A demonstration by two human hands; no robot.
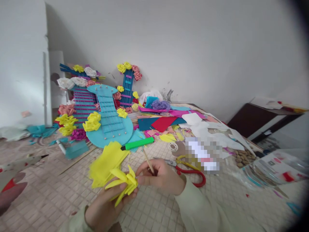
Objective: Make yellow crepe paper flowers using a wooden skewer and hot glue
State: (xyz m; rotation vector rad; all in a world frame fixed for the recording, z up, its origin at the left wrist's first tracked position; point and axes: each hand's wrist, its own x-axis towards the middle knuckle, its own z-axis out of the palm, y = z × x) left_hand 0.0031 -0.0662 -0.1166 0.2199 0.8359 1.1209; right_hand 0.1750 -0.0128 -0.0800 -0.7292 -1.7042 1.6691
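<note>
My left hand (105, 207) is closed around a yellow flower (131, 184) with long curled petals, held low over the table. My right hand (166, 177) pinches a thin wooden stick (147, 160), which points up and to the left. Its fingertips meet the right side of the flower. Behind the flower lies a stack of yellow sheets (101, 167). A green marker (140, 143) with a black tip rests across the far edge of the sheets. Scissors with red handles (201, 183) lie to the right of my right hand, partly hidden by it.
Blue harp-like crafts (113, 120) with strings and paper flowers stand against the wall. Coloured sheets (164, 122) and white scraps (205, 129) cover the back right. A clear plastic container (267, 170) is at the right. A white, red-patterned thing (20, 169) enters from the left.
</note>
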